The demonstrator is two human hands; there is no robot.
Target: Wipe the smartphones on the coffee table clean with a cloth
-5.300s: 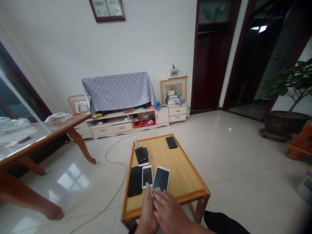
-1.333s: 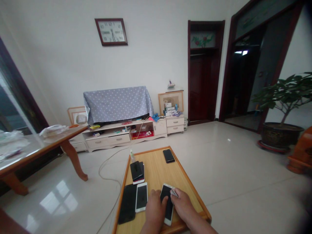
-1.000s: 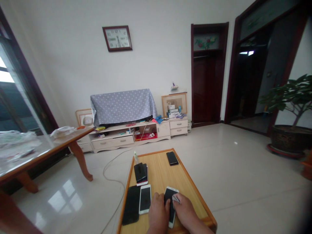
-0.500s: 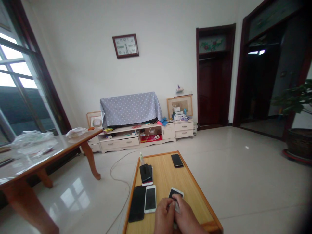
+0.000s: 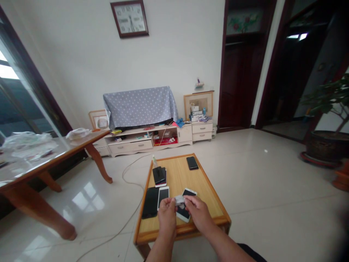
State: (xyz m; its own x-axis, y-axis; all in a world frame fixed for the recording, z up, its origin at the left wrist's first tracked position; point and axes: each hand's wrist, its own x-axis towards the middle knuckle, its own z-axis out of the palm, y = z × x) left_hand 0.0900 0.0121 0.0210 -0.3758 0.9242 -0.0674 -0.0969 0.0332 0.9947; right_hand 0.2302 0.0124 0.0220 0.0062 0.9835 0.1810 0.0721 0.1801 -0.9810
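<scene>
Between my two hands, a small whitish cloth (image 5: pixel 179 199) is stretched above the low wooden table (image 5: pixel 208 198). The fingertips of my left hand (image 5: pixel 167 213) pinch one end of it, and those of my right hand (image 5: pixel 196 209) pinch the other. Under the cloth lies a white phone (image 5: pixel 182 214) with a dark screen, partly covered by my hands. Left of it is another white phone (image 5: pixel 163 193), its lower part behind my left hand. A large black phone or tablet (image 5: pixel 149 204) lies beside that one.
Farther up the table sit a small pile of phones (image 5: pixel 159 175), a small clear bottle (image 5: pixel 155 160) and a black phone (image 5: pixel 192 163) near the right edge. A cable (image 5: pixel 122 222) runs over the floor. A larger table (image 5: pixel 68 153) with plastic bags stands at left.
My hands were bunched together over the cloth; now they are farther apart with it spread between them. The view has tilted down, showing the table's near edge and more of my forearms.
</scene>
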